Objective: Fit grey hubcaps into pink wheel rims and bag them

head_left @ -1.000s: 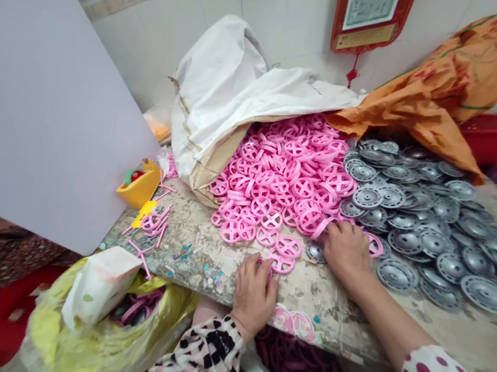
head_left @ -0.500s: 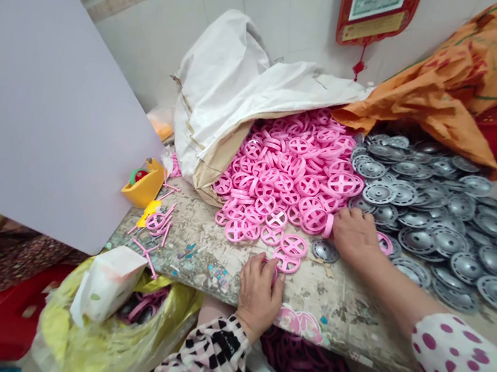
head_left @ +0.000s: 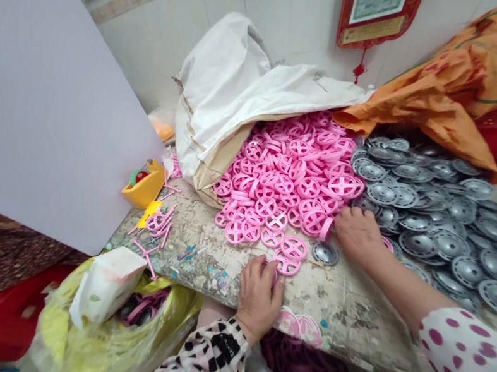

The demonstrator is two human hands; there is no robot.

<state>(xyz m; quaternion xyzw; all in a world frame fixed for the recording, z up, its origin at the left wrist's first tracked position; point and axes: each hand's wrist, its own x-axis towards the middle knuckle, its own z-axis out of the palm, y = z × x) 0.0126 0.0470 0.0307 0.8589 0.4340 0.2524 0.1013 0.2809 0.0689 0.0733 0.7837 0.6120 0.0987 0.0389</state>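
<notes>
Pink wheels [head_left: 288, 180], heaped — left hand [head_left: 259, 297] on one

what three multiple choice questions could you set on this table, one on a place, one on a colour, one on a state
1. Where is the heap of pink plastic wheels relative to the silver-grey discs?
A. To their right
B. To their left
C. Underneath them

2. What colour are the dots on the dotted sleeve?
A. Green
B. Black
C. Magenta

3. How is the left hand by the checked sleeve posed?
A. Curled against a pink wheel
B. Open, palm up
C. Lifted clear of the table

Answers:
1. B, the pink heap lies on the left side of the discs in the view.
2. C, magenta spots show on the white cloth.
3. A, its fingers bend in at the wheel's edge at the table.
</notes>
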